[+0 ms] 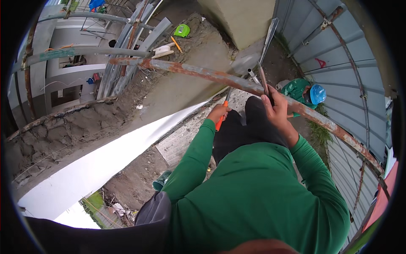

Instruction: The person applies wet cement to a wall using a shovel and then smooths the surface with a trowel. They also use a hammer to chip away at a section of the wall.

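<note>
My left hand (219,114) is closed around the orange handle of a tool (220,122). A thin dark metal part of it rises above my fist; its far end is too small to make out. My right hand (277,109) is raised at the rusty scaffold pipe (215,75), which crosses in front of me. Its fingers and thumb close on a narrow brown metal bar (263,78) that points up and away. Beside that bar, a short grey pipe end (253,76) sticks out. Below both hands are my dark trousers (249,131) and a speckled plank (173,149).
A co-worker in a blue helmet (317,94) is below on the right, near a corrugated metal fence (340,91). On the mortar-covered ledge (207,46) lie a green tape measure (182,30), an orange pencil-like stick (176,44) and a pale block (162,51). A bucket (160,181) stands lower left.
</note>
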The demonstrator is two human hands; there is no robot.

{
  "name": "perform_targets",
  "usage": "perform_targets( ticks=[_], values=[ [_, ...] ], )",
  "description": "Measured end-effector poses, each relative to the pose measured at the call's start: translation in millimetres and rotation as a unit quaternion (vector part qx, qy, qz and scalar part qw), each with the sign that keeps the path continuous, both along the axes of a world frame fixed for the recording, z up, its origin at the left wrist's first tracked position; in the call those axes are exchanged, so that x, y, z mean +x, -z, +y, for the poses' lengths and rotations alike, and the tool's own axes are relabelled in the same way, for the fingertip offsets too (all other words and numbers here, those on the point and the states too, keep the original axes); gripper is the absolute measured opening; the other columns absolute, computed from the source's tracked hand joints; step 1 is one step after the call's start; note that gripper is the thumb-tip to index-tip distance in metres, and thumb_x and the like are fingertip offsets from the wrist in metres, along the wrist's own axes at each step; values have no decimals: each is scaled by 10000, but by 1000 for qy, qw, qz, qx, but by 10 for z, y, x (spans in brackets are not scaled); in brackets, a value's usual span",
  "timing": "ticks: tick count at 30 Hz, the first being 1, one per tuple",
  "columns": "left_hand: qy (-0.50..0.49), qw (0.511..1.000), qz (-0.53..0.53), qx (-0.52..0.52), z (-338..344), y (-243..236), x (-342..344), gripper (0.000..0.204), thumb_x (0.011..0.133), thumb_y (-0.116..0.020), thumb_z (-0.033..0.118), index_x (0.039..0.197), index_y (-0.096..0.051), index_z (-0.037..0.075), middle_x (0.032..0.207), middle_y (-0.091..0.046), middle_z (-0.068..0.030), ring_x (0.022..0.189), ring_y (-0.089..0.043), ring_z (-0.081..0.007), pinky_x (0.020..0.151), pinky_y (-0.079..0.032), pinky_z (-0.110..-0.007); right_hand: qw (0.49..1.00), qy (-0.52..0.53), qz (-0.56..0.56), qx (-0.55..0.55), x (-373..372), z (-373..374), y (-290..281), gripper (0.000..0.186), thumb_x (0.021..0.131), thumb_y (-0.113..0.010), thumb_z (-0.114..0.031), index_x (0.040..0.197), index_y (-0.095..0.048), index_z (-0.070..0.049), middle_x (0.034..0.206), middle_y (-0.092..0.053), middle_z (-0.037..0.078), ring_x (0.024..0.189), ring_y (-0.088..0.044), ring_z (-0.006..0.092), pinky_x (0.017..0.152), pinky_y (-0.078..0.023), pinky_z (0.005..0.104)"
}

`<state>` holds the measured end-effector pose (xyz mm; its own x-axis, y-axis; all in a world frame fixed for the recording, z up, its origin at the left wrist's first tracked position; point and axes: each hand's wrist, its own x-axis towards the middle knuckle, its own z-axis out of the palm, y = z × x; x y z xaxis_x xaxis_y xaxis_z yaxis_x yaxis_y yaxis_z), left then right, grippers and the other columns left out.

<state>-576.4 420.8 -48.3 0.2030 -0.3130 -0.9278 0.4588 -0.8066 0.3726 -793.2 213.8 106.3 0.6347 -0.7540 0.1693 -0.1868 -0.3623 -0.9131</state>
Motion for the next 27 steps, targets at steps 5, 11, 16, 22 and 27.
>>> perform_targets(
  ticks=[5,11,16,22,27],
  values=[
    [-31,990,-5,-135,-3,1076,-2,168,912,-722,155,924,-632,14,638,-533,-17,491,-497,-111,424,-385,-276,958,-283,-11,39,243,399,943,308,941,-708,-184,1158,-655,28,878,-685,188,776,-689,370,720,-539,418],
    [-4,989,-66,-136,-441,2418,164,237,908,-704,180,904,-530,19,601,-528,-45,440,-514,-159,405,-401,-337,920,-124,82,364,815,7,3609,206,1042,-610,-240,1092,-646,-44,806,-601,-11,648,-537,92,605,-451,270],
    [-13,976,-71,-204,-699,3156,212,240,951,-699,217,1000,-520,65,694,-482,13,478,-448,-87,418,-383,-279,905,-85,-108,402,1906,-1016,4728,221,1043,-599,-247,1087,-656,-38,801,-612,7,635,-541,92,566,-430,266],
    [-43,959,-103,-259,-750,3608,171,304,985,-690,339,968,-524,85,683,-468,19,475,-421,-74,413,-365,-271,886,-81,-101,444,2450,-1006,4331,283,1026,-592,-237,1125,-673,16,814,-657,69,641,-547,105,536,-407,258],
    [-104,941,-100,-306,-672,3617,61,341,1025,-643,385,939,-531,76,679,-486,16,482,-451,-84,416,-379,-296,796,-111,-200,560,2687,-1224,4542,249,1033,-551,-174,1142,-615,41,893,-680,117,686,-562,135,560,-427,258]
  ],
)
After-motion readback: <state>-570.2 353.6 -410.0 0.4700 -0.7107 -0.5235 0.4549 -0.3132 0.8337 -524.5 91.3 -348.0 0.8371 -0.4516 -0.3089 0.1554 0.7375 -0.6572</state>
